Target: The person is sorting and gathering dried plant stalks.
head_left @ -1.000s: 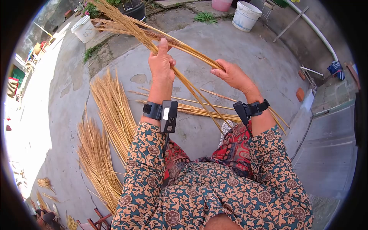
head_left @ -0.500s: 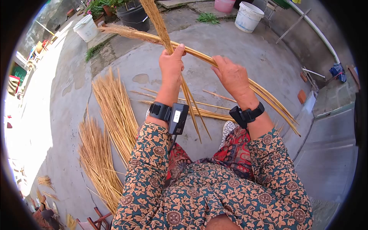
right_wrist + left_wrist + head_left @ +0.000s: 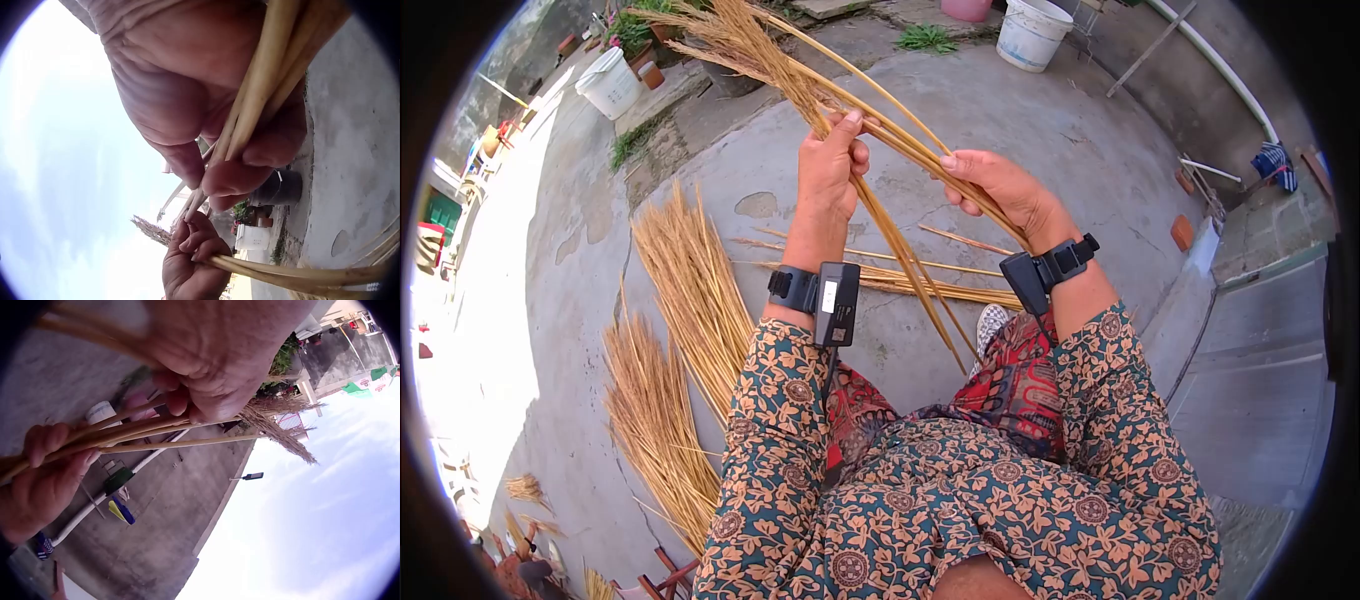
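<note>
My left hand [image 3: 830, 175] grips a bunch of dried stalks [image 3: 905, 255] just below their feathery heads [image 3: 745, 50], thumb uppermost. The lower ends slant down toward my knees. In my right hand [image 3: 1005, 190] several more stalks [image 3: 900, 140] are pinched between thumb and fingers; they run up-left to the left hand, where the two bunches cross and their heads overlap. From the right wrist view, the thumb and curled fingers [image 3: 231, 181] close about these stalks. The left wrist view has the left hand [image 3: 212, 362] over the crossing, with the right hand [image 3: 50, 481] farther down the stalks.
Two large piles of stalks [image 3: 690, 270] [image 3: 650, 400] lie on the concrete floor at left. Loose stalks [image 3: 940, 285] lie beyond my knees. White buckets [image 3: 610, 85] [image 3: 1034, 35] stand at the far side, plants behind. A brick [image 3: 1182, 232] lies at right, near the wall.
The left hand's bunch swung from upright to leaning left, so its heads now overlap the right hand's stalks. My right hand turned, its thumb now on top of the stalks.
</note>
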Demonstrator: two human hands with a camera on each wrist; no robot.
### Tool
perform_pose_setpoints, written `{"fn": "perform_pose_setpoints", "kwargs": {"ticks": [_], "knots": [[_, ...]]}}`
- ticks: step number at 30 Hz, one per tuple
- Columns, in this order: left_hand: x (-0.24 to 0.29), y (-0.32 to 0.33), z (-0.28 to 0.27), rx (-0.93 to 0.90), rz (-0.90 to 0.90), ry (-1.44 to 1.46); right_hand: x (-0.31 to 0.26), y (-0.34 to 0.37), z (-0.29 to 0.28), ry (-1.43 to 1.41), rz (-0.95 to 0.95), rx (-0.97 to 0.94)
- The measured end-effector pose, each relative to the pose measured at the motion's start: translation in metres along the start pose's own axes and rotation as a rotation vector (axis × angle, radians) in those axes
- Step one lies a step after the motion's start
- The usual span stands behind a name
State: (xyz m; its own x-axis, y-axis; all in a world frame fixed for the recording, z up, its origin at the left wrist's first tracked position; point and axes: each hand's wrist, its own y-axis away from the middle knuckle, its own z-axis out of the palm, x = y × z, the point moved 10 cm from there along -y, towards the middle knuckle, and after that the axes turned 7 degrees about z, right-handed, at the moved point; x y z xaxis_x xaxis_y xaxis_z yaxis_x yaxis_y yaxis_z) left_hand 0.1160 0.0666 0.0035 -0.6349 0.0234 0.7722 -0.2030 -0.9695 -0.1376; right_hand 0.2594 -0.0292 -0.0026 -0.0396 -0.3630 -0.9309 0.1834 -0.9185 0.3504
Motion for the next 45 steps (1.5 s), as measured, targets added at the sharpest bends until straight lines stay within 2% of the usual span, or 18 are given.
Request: {"fn": "perform_pose_setpoints", "kwargs": {"ticks": [3, 6, 9, 13, 15, 18, 27, 30, 36, 40, 45], "knots": [[0.001, -0.001, 0.002, -0.021, 0.009, 0.018, -0.001, 0.002, 0.003, -0.038, -0.014, -0.025], [0.001, 0.000, 0.005, -0.041, 0.012, 0.021, 0.006, -0.001, -0.005, -0.040, 0.053, -0.005], [0.000, -0.001, 0.005, -0.042, 0.006, 0.007, 0.004, -0.001, -0.011, 0.044, 0.079, 0.081], [-0.004, -0.003, 0.006, -0.052, 0.001, -0.035, -0.005, -0.003, -0.016, 0.223, -0.018, 0.161], [-0.004, -0.004, 0.002, -0.028, 0.007, -0.026, -0.004, -0.006, -0.015, 0.249, -0.031, 0.161], [0.006, 0.001, 0.002, 0.027, 0.010, -0.062, -0.007, -0.008, -0.033, 0.344, -0.102, 0.267], [0.015, -0.002, -0.028, 0.167, 0.092, -0.080, 0.002, 0.002, -0.064, 0.290, -0.020, 0.273], [0.025, 0.004, -0.023, 0.173, 0.106, -0.037, 0.006, 0.004, -0.082, 0.332, -0.058, 0.363], [0.013, -0.004, -0.040, 0.198, 0.118, -0.005, 0.011, 0.008, -0.084, 0.285, -0.092, 0.322], [0.025, -0.009, -0.053, 0.231, 0.193, 0.027, 0.004, 0.011, -0.069, 0.317, -0.079, 0.292], [0.030, -0.009, -0.055, 0.265, 0.144, -0.023, -0.008, 0.011, -0.055, 0.387, -0.124, 0.297]]}}
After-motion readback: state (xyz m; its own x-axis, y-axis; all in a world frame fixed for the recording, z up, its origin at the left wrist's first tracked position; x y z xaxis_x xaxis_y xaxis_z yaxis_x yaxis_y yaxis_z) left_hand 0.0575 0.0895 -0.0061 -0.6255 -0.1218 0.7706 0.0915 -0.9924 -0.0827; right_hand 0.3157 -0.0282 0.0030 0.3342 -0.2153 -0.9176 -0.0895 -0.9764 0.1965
